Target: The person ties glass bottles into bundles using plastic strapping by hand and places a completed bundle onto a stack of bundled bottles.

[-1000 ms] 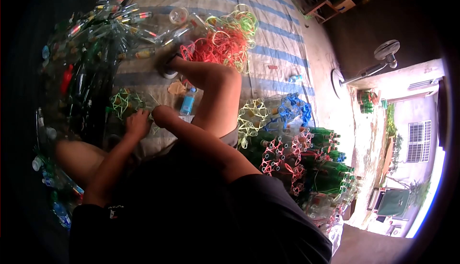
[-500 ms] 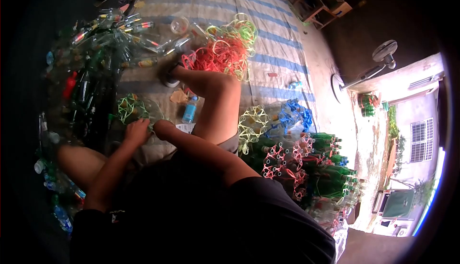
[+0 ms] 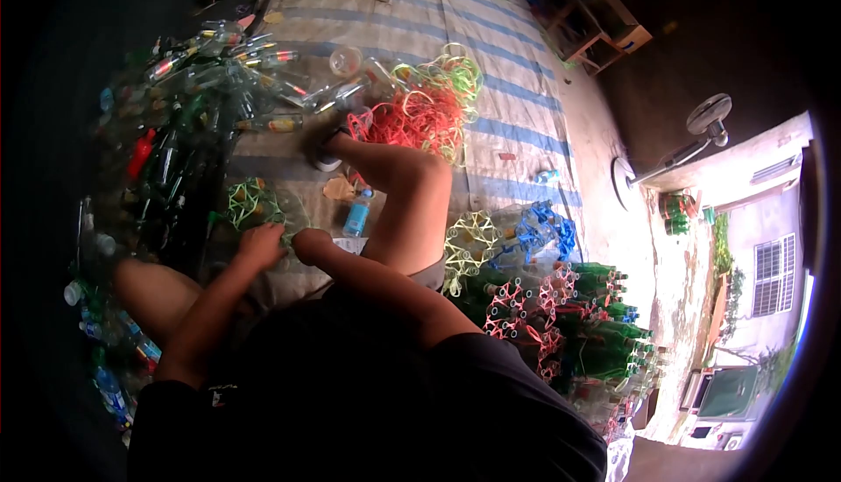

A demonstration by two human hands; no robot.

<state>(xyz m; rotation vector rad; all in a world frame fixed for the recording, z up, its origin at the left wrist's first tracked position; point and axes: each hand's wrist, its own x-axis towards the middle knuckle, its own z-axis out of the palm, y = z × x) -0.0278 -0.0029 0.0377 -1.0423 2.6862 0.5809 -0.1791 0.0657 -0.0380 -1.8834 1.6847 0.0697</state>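
Both my hands work close together at the near side of a bundle of clear bottles tied with green plastic strap, low between my legs. My left hand is closed, its fingers on the strap. My right hand is curled beside it, a short green strand showing in the gap between the two. The fingertips are partly hidden, as is the lower part of the bundle. Just right of the bundle lies a bottle with a blue label.
Loose clear bottles and dark green bottles lie on the left. Red straps are heaped ahead on the striped sheet. Strapped green bottles stand at the right, with blue strap nearby. A fan stands farther right.
The whole scene has shifted slightly down and right as the head view tilts. My hands stay together at the green strap, with a slightly wider gap between them.
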